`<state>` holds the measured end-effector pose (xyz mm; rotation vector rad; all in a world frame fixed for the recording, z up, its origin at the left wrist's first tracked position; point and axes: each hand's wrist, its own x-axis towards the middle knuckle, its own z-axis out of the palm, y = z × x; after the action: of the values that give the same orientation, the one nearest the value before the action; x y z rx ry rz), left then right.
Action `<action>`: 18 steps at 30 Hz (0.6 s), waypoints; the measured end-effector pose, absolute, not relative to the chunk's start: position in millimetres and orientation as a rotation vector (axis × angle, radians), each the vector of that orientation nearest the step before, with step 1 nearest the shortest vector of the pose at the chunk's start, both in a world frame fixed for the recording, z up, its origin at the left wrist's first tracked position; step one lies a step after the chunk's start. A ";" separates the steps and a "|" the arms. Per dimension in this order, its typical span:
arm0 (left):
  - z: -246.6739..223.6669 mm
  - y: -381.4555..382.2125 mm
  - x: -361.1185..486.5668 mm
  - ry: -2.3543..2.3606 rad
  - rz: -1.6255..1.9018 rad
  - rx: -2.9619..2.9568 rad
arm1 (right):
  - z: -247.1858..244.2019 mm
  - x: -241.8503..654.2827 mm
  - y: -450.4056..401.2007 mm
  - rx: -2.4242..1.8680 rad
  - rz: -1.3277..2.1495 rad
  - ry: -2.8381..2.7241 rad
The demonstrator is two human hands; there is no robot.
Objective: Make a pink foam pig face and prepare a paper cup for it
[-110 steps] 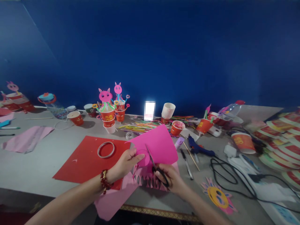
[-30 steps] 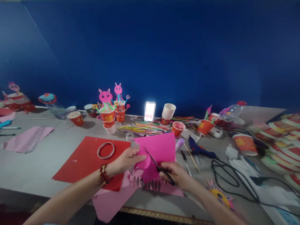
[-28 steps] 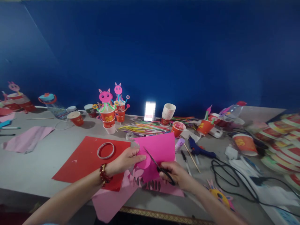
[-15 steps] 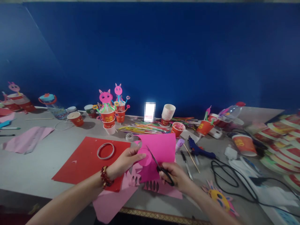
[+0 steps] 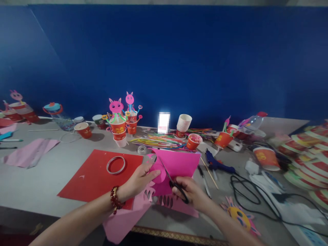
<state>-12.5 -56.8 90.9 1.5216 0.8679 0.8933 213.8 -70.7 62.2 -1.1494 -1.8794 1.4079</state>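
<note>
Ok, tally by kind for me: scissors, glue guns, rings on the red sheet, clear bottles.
Scissors: 1
Glue gun: 1
Ring on red sheet: 1
Clear bottles, blue-lidded one and red-capped one: 2
Total: 5

Hot-pink paper (image 5: 182, 163) is gripped by the left hand (image 5: 138, 181), black-handled scissors (image 5: 171, 183) by the right hand (image 5: 188, 192); a red sheet (image 5: 93, 184) lies left of the grip, a dark-blue glue gun (image 5: 218, 164) right, a gold-lettered red cup (image 5: 118, 128) beyond both hands.

A bracelet (image 5: 115, 198) of dark red beads, some gold-coloured ones among them, rings the wrist of my left hand (image 5: 139, 179); both my forearms (image 5: 83, 215) are bare.
</note>
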 end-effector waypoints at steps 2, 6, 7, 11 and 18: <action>91.3 -57.1 -12.1 0.877 0.909 1.519 | 62.4 213.9 -70.9 -1.142 1.401 -1.889; 94.0 -56.9 -10.8 0.870 0.939 1.513 | 65.2 215.6 -71.3 -1.130 1.347 -1.928; 94.9 -56.6 -10.4 0.866 0.940 1.510 | 66.2 216.2 -71.2 -1.131 1.335 -1.933; 97.8 -55.5 -8.8 0.844 0.930 1.485 | 67.8 219.0 -70.3 -1.149 1.379 -1.919; 99.9 -54.5 -8.5 0.808 0.899 1.451 | 57.4 225.3 -67.0 -1.107 1.455 -1.900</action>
<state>-8.5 -54.5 99.9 1.4508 0.8079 0.8995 225.3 -67.0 57.4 -1.1066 -1.9005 1.4552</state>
